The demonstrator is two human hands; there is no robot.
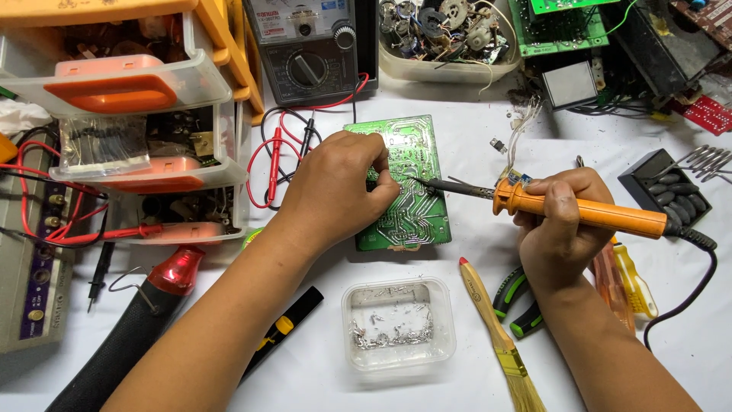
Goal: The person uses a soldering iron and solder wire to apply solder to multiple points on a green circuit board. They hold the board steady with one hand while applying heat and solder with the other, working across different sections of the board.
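Plastic drawers stand far left beside a multimeter. The left hand pinches something unseen, resting on the green circuit board mid-desk. The right hand grips an orange soldering iron, tip touching the board. A clear tub and brush lie below.

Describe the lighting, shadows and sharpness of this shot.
Head view: even, soft light; faint shadows under the left hand and right hand; the circuit board and soldering iron are sharp; slight wide-angle bending at the edges.
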